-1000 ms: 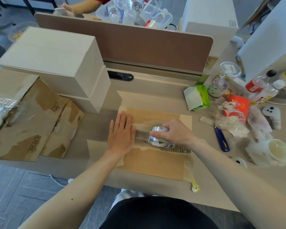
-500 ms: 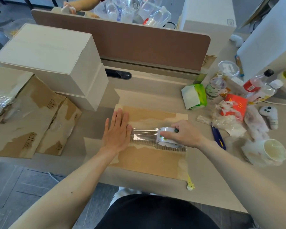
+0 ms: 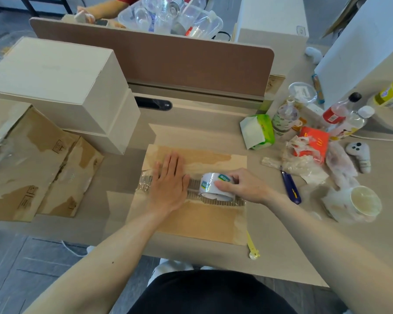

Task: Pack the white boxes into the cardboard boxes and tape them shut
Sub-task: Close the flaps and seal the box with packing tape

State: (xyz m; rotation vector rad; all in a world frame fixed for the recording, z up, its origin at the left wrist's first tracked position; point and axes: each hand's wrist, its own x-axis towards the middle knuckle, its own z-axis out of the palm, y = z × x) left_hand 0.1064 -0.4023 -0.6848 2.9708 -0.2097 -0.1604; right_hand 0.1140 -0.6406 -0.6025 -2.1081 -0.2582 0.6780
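A: Obs. 1, the workpiece. The cardboard box (image 3: 197, 223) lies flat on the desk (image 3: 281, 250), at the middle of its near edge, right in front of the person. It is brown and matt. Paler patches show where the surface paper is torn away.

B: Seam?

A: It runs left to right across the top. A band of ribbed corrugated edge shows along it. A strip of clear tape (image 3: 145, 181), glossy and wrinkled, covers the seam's left end.

B: Obs. 2, hands?

A: The left hand (image 3: 168, 184) lies palm down across the seam, fingers straight and close together, pointing away from the body. It presses on the cardboard and grasps nothing. The right hand (image 3: 243, 186) grips the tape roll (image 3: 216, 185) from the right, fingers curled over the top, thumb on the near face. The roll stands on the seam just right of the left hand.

B: The roll itself?

A: A white ring with shiny film and small green-blue label marks.

B: Obs. 3, surroundings?

A: Two white boxes (image 3: 55, 82), smooth and square-edged, are stacked at far left. Flattened cartons (image 3: 32, 166) lie in front of them, scuffed. A blue utility knife (image 3: 290, 186) lies on the desk right of the box, and a paper cup (image 3: 364, 203) lies tilted beyond it.
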